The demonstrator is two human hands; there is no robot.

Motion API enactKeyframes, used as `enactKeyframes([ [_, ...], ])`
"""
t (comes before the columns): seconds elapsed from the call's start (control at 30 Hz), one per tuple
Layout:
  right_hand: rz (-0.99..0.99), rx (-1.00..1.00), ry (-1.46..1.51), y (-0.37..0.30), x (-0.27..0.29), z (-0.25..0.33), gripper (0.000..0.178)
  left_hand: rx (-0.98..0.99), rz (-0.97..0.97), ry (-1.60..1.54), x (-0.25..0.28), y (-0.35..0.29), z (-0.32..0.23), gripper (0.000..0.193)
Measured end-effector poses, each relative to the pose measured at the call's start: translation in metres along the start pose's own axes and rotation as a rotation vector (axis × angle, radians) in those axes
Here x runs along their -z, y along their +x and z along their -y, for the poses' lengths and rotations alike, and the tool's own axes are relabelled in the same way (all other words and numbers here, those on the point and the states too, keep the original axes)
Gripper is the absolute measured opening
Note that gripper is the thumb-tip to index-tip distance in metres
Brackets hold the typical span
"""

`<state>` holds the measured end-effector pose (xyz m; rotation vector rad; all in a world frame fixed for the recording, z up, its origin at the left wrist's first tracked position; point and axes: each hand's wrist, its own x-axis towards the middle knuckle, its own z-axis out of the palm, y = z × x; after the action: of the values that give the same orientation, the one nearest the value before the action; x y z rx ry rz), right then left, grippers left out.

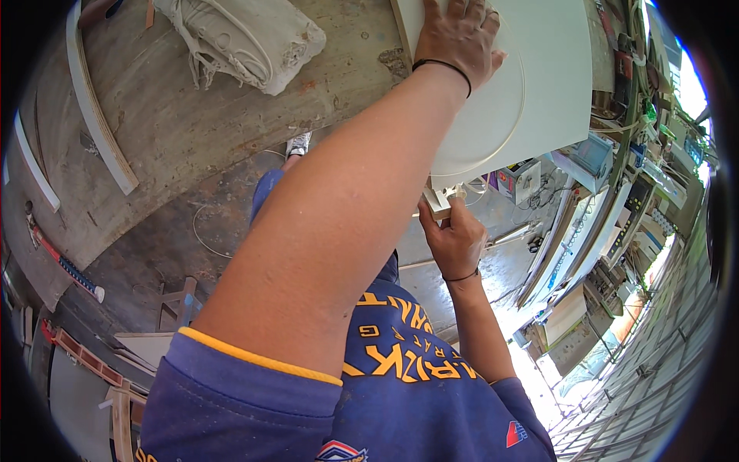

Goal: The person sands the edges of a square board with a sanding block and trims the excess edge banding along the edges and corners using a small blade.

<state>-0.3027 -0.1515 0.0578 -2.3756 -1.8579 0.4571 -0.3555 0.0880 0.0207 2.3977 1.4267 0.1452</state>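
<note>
My left hand lies flat on a large white panel, fingers spread and pointing away; the fingertips run up to the frame's top edge. A thin pale strip curves in a wide loop over the panel. At the panel's near edge, my right hand pinches a small pale block-like piece with a shiny face between thumb and fingers. Its exact kind is too small to make out. My left forearm passes in front of part of the panel's left side.
A crumpled pale cloth bundle rests on the worn wooden table, left of the panel. Curved strips and a red-handled tool lie at far left. Boxes and long boards crowd the right side. A shoe shows below the table edge.
</note>
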Motion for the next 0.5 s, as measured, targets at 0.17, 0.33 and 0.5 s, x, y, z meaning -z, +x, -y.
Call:
enactKeyframes([
  [0.17, 0.018, -0.018, 0.012, 0.0014, -0.0005, -0.0009, 0.039, 0.011, -0.021, -0.013, -0.0032, 0.0032, -0.0004, 0.064],
  [0.33, 0.03, -0.025, -0.015, 0.0011, -0.004, -0.0063, 0.039, 0.001, 0.027, -0.011, 0.0021, 0.0029, 0.0012, 0.064],
  [0.5, 0.048, -0.03, -0.033, 0.001, -0.0057, -0.0065, 0.04, -0.012, 0.023, -0.008, 0.0018, 0.0034, 0.0011, 0.065],
])
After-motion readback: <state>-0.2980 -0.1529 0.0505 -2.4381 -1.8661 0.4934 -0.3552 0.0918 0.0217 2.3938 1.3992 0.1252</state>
